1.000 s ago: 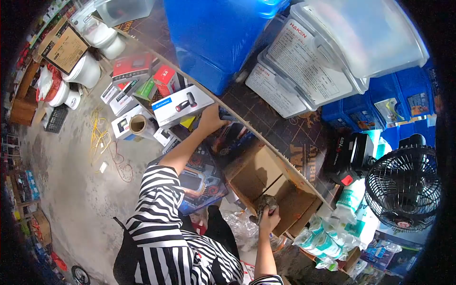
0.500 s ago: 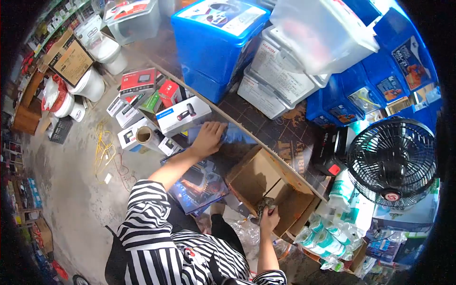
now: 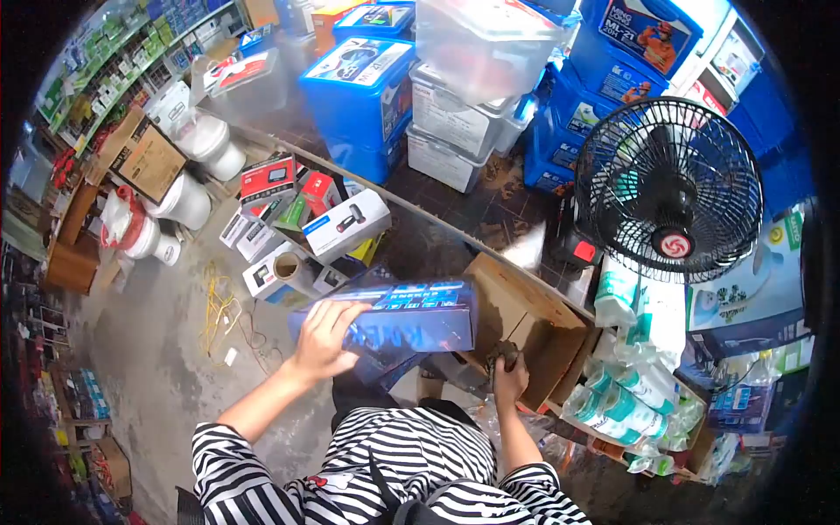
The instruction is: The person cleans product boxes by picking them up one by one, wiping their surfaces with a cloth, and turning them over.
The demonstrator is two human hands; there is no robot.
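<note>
Whereas half a second ago the left hand (image 3: 325, 339) lay over a flat blue surface beyond the dark printed package, it now holds a blue box (image 3: 429, 328) raised and closer to the body, lettered side facing the wearer. Lettering is motion-blurred. Left forearm angles forward and inward from a bent elbow; fingers lie over the box's top edge near its left end, thumb along the near side. The right hand (image 3: 512, 378) remains at the near rim of the open carton (image 3: 564, 348), clenched around a dark, roundish object (image 3: 504, 353); its identity cannot be told. Right forearm runs almost straight forward, bare below the striped sleeve (image 3: 534, 490). The box's right end overlaps the carton's left corner in view; whether they touch cannot be told.

Right of the carton: wrapped white-and-teal rolls (image 3: 612, 411). Beyond the blue box, toward the left, a white box with a flashlight picture (image 3: 346, 226) sits beside a cardboard tube (image 3: 287, 267).

Along the far side of the carton runs the front edge of the counter (image 3: 499, 208), carrying a blue bin (image 3: 359, 96) and stacked clear bins (image 3: 442, 114). A black fan (image 3: 669, 188) stands toward its right end; compared with before, it appears higher in view. Farthest: stocked shelves (image 3: 114, 79), more exposed now.
</note>
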